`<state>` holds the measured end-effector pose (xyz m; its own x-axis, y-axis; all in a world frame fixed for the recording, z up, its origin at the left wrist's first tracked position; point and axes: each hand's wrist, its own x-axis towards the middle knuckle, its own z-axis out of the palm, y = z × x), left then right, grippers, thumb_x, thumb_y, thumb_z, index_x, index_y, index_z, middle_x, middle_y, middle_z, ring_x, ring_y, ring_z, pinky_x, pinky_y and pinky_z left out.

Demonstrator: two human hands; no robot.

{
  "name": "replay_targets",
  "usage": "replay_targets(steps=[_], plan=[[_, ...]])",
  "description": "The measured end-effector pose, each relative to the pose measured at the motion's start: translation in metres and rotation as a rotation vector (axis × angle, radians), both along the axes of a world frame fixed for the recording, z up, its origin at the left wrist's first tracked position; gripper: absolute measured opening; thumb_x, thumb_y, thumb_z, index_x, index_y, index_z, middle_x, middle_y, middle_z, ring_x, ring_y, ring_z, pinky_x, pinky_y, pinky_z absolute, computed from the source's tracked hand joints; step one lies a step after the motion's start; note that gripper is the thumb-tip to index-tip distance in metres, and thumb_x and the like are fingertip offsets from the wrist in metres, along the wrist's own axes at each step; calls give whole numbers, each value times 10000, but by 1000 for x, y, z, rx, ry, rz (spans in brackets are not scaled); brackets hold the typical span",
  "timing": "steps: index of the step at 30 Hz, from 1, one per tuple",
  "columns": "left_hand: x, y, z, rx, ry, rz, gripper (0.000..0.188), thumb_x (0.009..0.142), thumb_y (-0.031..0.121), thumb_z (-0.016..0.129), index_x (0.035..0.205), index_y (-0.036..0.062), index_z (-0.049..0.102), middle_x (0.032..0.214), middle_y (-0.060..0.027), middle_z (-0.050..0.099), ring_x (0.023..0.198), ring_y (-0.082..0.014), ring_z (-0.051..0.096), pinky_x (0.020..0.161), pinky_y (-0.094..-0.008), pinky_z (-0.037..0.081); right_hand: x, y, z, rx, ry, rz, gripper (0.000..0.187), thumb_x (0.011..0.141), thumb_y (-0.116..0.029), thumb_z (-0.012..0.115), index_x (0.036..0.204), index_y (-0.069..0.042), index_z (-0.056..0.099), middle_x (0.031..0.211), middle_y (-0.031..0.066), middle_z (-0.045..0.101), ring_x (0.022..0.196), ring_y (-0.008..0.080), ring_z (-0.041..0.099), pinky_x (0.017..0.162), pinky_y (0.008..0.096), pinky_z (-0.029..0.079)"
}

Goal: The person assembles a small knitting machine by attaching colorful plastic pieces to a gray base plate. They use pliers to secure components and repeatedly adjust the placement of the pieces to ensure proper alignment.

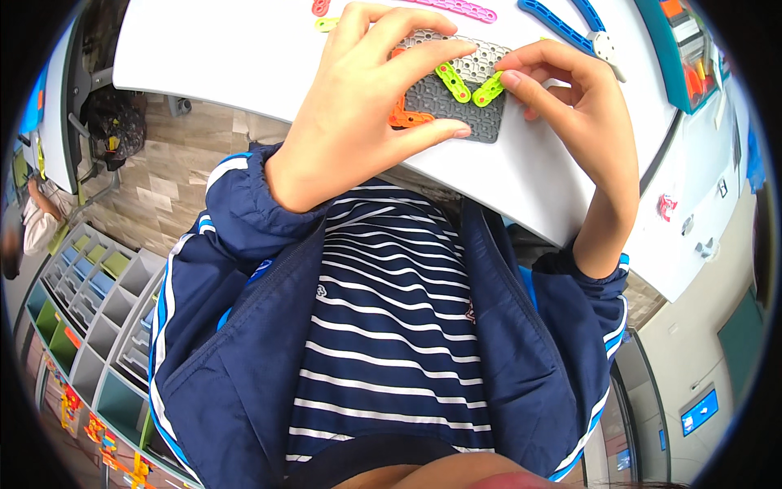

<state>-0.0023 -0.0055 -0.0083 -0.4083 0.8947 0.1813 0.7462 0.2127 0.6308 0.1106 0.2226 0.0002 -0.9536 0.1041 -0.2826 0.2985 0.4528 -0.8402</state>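
Through the feed, I have the right hand [574, 94] pinching the outer end of a green strip [489, 89] over the grey plate [456, 112], near the worktop's [542, 183] front edge. The left hand [358, 98] arches open above the plate; whether it presses, I can't tell. I'd expect light, stiff, slightly slick plastic: pinch strips by their ends, steady the plate by its rim.

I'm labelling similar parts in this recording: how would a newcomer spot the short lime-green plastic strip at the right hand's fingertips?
On the white table, find the dark grey textured plastic plate. Over its right side is a short lime-green plastic strip, its upper end pinched by the right hand. Unlike the similar lime-green strip to its left, it slants up to the right.
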Motion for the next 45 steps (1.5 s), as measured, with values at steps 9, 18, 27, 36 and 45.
replay_targets(steps=[9,18,27,36,45], plan=[[14,13,-24,148,-50,107,611,833,331,835,1313,10,637,1325,-132,573,1218,-322,472,1041,-458,359,0,-6,6,47,5,4,106,964,-33,697,1045,32,719,1011,45,694,916,111,657,790,251,570],[17,18,-26,144,-86,151,566,847,307,811,1313,28,650,1324,-117,575,1232,-304,469,1017,-449,343,-3,-7,12,15,-10,33,81,953,3,691,1024,38,707,1008,58,684,927,134,669,829,261,564],[25,18,-27,178,-116,255,449,771,180,839,1198,139,706,1248,-14,646,1170,-227,540,960,-396,359,-3,-7,9,45,-14,22,121,920,1,721,1039,19,710,984,67,701,873,165,701,767,279,579],[19,24,-20,92,-308,183,542,847,171,759,1338,58,560,1243,-123,521,1216,-303,453,1012,-445,294,-6,-7,10,-62,-145,-108,97,936,-56,744,988,25,732,873,43,716,793,110,674,759,255,564],[17,24,-20,113,-343,188,490,856,124,749,1299,60,550,1251,-135,519,1217,-308,452,1004,-438,298,-7,-8,9,-101,-161,-154,115,935,-56,753,985,45,726,860,44,712,777,104,670,761,253,573]])
